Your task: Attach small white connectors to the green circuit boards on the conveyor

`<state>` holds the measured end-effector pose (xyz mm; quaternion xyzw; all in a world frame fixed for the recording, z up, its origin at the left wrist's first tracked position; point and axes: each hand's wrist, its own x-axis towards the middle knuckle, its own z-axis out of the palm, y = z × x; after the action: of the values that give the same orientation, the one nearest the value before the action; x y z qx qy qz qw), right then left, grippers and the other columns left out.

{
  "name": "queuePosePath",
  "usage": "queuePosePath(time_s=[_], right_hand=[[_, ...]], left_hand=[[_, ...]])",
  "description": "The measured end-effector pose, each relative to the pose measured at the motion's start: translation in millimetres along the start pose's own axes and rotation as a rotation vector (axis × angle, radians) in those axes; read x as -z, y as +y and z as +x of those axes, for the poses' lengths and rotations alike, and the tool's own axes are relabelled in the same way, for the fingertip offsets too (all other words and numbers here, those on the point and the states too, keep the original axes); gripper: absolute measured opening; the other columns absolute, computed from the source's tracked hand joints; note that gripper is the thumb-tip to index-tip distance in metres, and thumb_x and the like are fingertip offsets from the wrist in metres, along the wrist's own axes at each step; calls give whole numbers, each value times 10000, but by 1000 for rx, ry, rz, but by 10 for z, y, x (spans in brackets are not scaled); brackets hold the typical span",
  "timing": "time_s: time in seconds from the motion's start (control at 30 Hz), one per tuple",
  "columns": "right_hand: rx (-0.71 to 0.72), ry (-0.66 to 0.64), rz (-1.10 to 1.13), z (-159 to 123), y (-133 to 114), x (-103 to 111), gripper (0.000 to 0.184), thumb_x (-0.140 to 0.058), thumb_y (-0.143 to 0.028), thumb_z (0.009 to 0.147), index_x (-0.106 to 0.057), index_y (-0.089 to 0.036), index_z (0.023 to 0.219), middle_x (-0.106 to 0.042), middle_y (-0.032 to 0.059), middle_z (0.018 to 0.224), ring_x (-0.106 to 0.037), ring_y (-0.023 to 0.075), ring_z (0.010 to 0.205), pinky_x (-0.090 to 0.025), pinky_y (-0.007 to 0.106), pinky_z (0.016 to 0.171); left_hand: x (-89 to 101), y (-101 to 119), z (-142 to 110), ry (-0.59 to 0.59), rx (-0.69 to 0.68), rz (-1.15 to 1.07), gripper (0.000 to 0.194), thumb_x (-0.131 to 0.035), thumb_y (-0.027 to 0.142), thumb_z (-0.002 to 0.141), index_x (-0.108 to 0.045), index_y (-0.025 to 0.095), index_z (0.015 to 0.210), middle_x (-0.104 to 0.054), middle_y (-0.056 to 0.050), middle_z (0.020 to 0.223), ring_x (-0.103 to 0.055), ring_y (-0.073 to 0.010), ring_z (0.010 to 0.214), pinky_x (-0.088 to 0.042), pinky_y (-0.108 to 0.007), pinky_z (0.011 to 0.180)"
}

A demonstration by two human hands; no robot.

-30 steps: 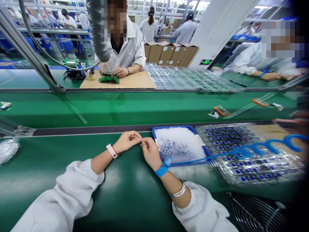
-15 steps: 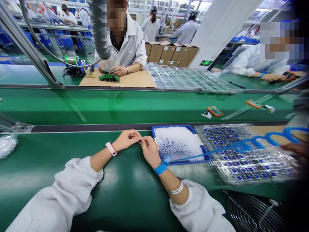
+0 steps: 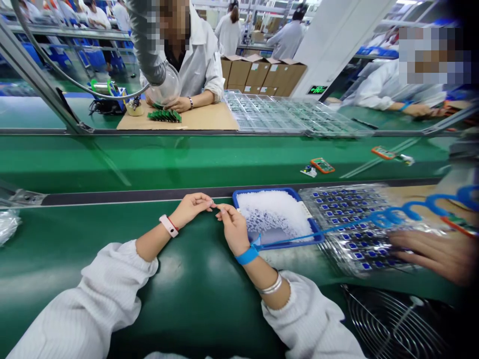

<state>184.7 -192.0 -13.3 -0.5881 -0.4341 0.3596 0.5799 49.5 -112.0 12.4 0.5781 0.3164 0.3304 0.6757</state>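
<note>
Left hand (image 3: pixel 190 209) and right hand (image 3: pixel 234 228) rest over the green worktop (image 3: pixel 93 279), both in white sleeves, fingers drawn in narrow and meeting at the tips just left of the tray. Anything pinched between them is too small to tell. Left wrist has a white band (image 3: pixel 168 226) and a thin red string; right wrist has a blue wrist strap (image 3: pixel 247 256) and a silver bangle (image 3: pixel 271 285), with a blue coiled cord (image 3: pixel 396 215) running right across the tray edge. Blue-rimmed tray (image 3: pixel 277 214) of white granules sits just beside the right hand. Past it, a clear blister tray (image 3: pixel 348 232) holds rows of small blue parts, with a co-worker's hand (image 3: pixel 430 254) lying on it at the right. Wire fan guard (image 3: pixel 392 324) at bottom right. Plastic bag (image 3: pixel 7 225) at left edge. Beyond the dark rail, a green belt (image 3: pixel 187 159) carries small circuit boards (image 3: pixel 322 165). Farther on, a co-worker at a cardboard sheet (image 3: pixel 209 117) has a hand near green boards (image 3: pixel 164 115), under a clear dome (image 3: pixel 166 85). Cardboard boxes (image 3: pixel 262 75) behind.
</note>
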Motion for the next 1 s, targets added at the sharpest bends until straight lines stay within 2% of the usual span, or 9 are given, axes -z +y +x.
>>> queuePosePath(time_s=[0.27, 0.47, 0.7, 1.0], right_hand=[[-2, -16, 5, -2, -6, 8, 274, -450, -376, 853, -638, -184, 898, -629, 38, 792, -549, 134, 672, -470, 300, 674], [-27, -31, 100, -13, 31, 10, 319, -414, -407, 883, -650, -193, 900, -615, 25, 744, -546, 134, 677, -459, 290, 665], [-55, -47, 101, -1, 9, -9, 248, -567, -398, 774, -620, -177, 874, -629, 49, 882, -570, 148, 755, -484, 311, 725], [-30, -51, 64, 3, 30, -8, 215, -541, -370, 786, -617, -184, 862, -626, 60, 907, -579, 171, 819, -486, 340, 774]], left_hand=[[6, -16, 2, 4, 21, 13, 300, -718, 400, 705, -650, 123, 799, -702, -76, 801, -625, -143, 705, -478, -289, 740], [10, -26, 10, 9, 14, 75, 284, -703, 387, 727, -670, 117, 810, -702, -83, 780, -630, -148, 698, -484, -284, 731], [6, -38, 5, -91, 35, 104, 293, -691, 360, 735, -679, 92, 854, -710, -87, 771, -640, -139, 682, -514, -270, 711], [-15, -32, -7, -170, -28, 201, 278, -623, 331, 793, -699, 88, 906, -722, -94, 790, -658, -145, 701, -532, -250, 688]])
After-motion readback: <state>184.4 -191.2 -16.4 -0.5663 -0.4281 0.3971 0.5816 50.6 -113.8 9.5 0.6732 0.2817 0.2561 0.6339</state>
